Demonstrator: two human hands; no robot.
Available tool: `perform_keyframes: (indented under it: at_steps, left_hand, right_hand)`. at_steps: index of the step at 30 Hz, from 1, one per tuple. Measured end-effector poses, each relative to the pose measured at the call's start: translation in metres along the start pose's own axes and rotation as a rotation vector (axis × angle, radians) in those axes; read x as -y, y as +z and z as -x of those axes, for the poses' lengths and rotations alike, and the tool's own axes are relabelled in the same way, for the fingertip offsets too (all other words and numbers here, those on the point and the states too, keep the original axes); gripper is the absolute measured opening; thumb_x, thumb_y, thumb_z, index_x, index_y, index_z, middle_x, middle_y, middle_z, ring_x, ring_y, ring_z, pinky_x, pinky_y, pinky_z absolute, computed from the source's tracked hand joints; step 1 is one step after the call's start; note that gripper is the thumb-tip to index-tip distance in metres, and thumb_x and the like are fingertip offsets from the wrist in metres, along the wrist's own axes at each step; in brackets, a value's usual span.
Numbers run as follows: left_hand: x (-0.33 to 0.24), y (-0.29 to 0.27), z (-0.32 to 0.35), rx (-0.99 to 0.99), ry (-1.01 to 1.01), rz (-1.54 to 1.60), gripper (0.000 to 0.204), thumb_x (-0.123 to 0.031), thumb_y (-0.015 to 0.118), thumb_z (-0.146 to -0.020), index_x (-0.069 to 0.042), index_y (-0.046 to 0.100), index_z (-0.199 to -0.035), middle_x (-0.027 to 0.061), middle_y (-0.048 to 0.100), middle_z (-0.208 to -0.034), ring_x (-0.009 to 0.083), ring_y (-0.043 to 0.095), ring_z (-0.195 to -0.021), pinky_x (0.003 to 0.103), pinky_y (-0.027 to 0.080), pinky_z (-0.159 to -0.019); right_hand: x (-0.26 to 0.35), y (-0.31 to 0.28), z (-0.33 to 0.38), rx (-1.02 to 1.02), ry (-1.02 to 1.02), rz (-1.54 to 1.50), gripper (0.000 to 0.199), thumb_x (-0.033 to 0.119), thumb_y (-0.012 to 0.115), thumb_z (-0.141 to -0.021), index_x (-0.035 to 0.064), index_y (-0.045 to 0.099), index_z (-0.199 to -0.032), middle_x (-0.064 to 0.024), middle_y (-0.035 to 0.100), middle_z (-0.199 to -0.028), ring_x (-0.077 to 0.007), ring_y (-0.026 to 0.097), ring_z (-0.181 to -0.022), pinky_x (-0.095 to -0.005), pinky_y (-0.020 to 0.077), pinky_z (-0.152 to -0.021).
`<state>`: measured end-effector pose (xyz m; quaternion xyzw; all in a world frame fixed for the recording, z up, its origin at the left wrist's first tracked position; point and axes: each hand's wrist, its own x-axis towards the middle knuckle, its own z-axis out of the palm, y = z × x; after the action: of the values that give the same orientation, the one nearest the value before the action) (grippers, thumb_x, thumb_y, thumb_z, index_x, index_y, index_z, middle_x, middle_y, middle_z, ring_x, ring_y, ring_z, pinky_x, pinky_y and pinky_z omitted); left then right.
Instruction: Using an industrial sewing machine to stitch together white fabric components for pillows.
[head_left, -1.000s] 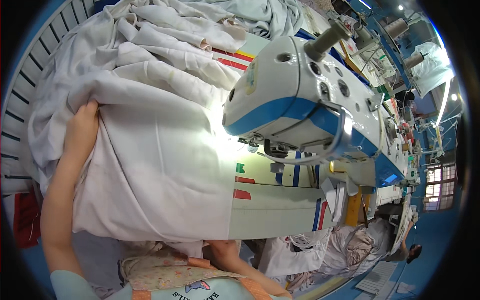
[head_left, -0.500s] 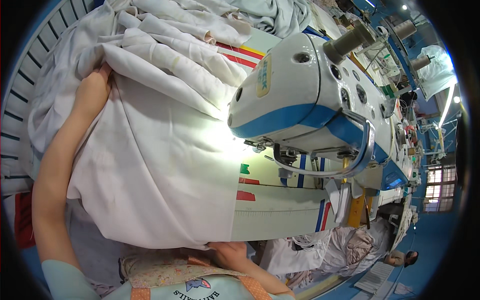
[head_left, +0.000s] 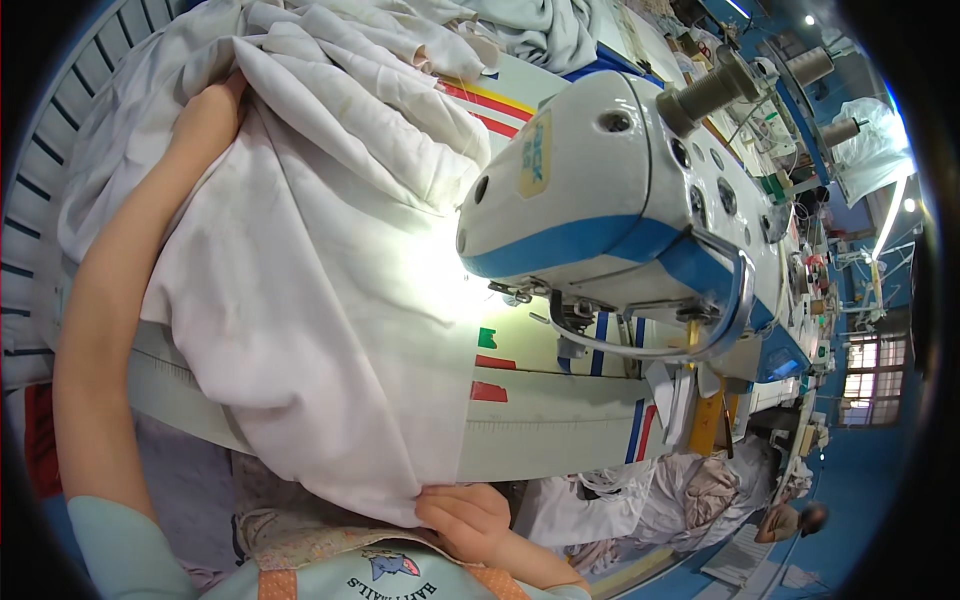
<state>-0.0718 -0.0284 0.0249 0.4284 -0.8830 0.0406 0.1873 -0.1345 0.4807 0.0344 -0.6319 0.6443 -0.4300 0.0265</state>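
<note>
A large white cloth [head_left: 320,290] covers the left part of the sewing table, its far part heaped in loose folds. At the far left my left hand [head_left: 212,118] is closed on a fold, its fingertips hidden by the fabric. My right hand [head_left: 466,515] pinches the cloth's near corner at the table's front edge, close to my body. Right of the cloth stands a white and blue sewing machine [head_left: 570,170]. Its lamp glares on the cloth beside the machine head. The straight right edge of the cloth runs from under that head toward my right hand.
Ruler markings run along the front of the pale tabletop [head_left: 550,430]. A thread cone [head_left: 705,92] stands by the machine. Grey cloth [head_left: 540,30] lies at the back, and more pale fabric [head_left: 690,500] is piled at the lower right. Another person [head_left: 790,522] is beyond it.
My left hand has moved farther away and slightly right with the fold. The cloth's near left edge has drawn back, uncovering table. My right hand shows more fully, gathering the corner.
</note>
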Motion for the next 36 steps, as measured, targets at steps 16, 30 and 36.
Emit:
perform_keyframes:
  at_steps: [16, 30, 36]
  left_hand:
    - [0.018, -0.023, -0.018, 0.099, 0.102, 0.564, 0.045, -0.02, 0.06, -0.088, -0.008, 0.052, -0.13, 0.02, 0.061, -0.123, 0.0348, 0.057, -0.117, 0.041, 0.044, -0.099]
    - [-0.117, -0.125, 0.373, 0.127, 0.537, 0.913, 0.036, -0.012, 0.078, -0.064, -0.009, 0.066, -0.098, 0.0044, 0.061, -0.098, 0.0255, 0.058, -0.089, 0.038, 0.047, -0.076]
    - [-0.153, -0.125, 0.362, 0.009, 0.517, 0.933, 0.039, -0.009, 0.076, -0.063, -0.004, 0.062, -0.1, 0.0095, 0.06, -0.101, 0.0304, 0.057, -0.092, 0.041, 0.047, -0.08]
  right_hand:
    - [-0.012, -0.008, -0.037, 0.084, 0.02, 0.195, 0.019, 0.002, 0.065, -0.067, 0.0087, 0.069, -0.085, -0.003, 0.071, -0.091, -0.019, 0.068, -0.085, -0.0273, 0.0497, -0.063]
    - [0.016, 0.015, -0.004, -0.198, 0.141, 0.043, 0.029, -0.011, 0.059, -0.064, 0.0044, 0.068, -0.086, -0.0086, 0.069, -0.09, -0.0257, 0.066, -0.084, -0.0351, 0.0485, -0.073]
    - [0.038, -0.003, -0.011, -0.187, 0.324, -0.116, 0.023, -0.01, 0.061, -0.071, 0.0026, 0.067, -0.088, -0.0113, 0.067, -0.085, -0.0284, 0.064, -0.077, -0.0331, 0.0503, -0.068]
